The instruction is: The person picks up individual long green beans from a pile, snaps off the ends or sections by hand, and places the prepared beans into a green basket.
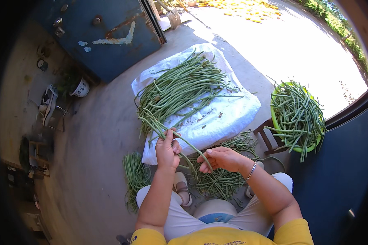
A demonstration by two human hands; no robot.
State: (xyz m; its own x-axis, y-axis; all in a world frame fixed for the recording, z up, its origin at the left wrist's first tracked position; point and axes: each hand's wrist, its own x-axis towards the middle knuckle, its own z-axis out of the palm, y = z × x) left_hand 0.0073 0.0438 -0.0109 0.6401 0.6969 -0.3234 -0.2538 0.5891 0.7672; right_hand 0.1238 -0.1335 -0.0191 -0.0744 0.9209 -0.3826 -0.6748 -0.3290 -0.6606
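My left hand (pixel 167 152) is closed round a few long green beans (pixel 157 124), whose far ends reach over the near left corner of a white woven sack (pixel 233 116). One bean slants down to my right hand (pixel 221 159), which pinches it near its end. A big pile of long beans (pixel 184 83) lies roughly lined up on the sack. Below my hands, more beans (pixel 223 183) lie in a loose heap on the floor between my feet. To the left of my left foot is a smaller bundle of beans (pixel 135 177).
At the right, a lime-green basin (pixel 274 110) heaped with beans stands on a small wooden stool (pixel 265 136). Blue metal doors (pixel 106 41) flank the doorway. A white flowerpot (pixel 81 87) and a shoe rack (pixel 49 104) stand left. Yellow corn cobs (pixel 241 8) lie outside in sunlight.
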